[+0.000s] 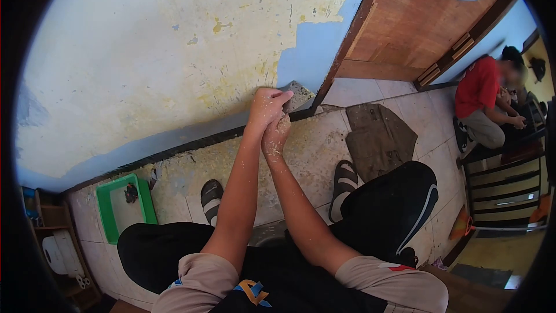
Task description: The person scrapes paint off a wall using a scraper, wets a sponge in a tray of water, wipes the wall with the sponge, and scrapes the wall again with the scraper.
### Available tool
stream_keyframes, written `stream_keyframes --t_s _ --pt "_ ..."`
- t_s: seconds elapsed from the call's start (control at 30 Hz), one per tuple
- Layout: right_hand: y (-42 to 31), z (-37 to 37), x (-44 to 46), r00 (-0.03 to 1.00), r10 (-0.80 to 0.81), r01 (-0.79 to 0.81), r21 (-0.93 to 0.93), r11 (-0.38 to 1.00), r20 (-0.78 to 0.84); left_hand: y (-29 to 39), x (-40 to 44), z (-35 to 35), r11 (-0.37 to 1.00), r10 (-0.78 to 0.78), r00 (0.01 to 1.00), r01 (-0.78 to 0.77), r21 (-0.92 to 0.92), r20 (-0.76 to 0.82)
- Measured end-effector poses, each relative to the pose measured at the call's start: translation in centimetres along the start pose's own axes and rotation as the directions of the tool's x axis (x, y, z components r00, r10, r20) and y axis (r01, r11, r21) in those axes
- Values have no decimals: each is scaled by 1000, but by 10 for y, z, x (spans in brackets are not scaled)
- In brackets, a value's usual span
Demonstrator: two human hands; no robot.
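A paint scraper (300, 96) with a wide grey blade, flecked with paint bits, lies against the lower wall beside the door frame. My right hand (277, 132) is closed around what appears to be its handle, which is mostly hidden. Just above it, my left hand (269, 106) is closed on the scraper too, one finger stretched along the blade. Pale flakes stick to both hands and forearms. The wall (174, 69) is bared to a cream, patchy surface, with light blue paint (313, 43) still showing near the door and along the bottom.
Paint flakes litter the floor tiles (313, 139). A green tray (106, 211) stands at left near a wooden shelf (52, 217). A dark cloth (379, 139) lies right of my feet. A person in a red shirt (478, 90) sits by a dark chair (504, 188). A wooden door (405, 23) rises behind.
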State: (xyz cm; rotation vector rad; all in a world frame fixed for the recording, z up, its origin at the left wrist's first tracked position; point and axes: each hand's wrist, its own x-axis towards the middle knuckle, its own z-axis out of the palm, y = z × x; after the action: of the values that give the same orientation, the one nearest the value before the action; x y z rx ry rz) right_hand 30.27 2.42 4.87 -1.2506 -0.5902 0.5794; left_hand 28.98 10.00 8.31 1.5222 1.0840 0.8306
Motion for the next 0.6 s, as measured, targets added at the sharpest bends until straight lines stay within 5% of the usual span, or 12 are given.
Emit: stream_keyframes --t_s 0.6 --pt "-13 13 -20 979 197 -202 88 976 59 -4 -21 -27 999 -42 997 43 12 -72"
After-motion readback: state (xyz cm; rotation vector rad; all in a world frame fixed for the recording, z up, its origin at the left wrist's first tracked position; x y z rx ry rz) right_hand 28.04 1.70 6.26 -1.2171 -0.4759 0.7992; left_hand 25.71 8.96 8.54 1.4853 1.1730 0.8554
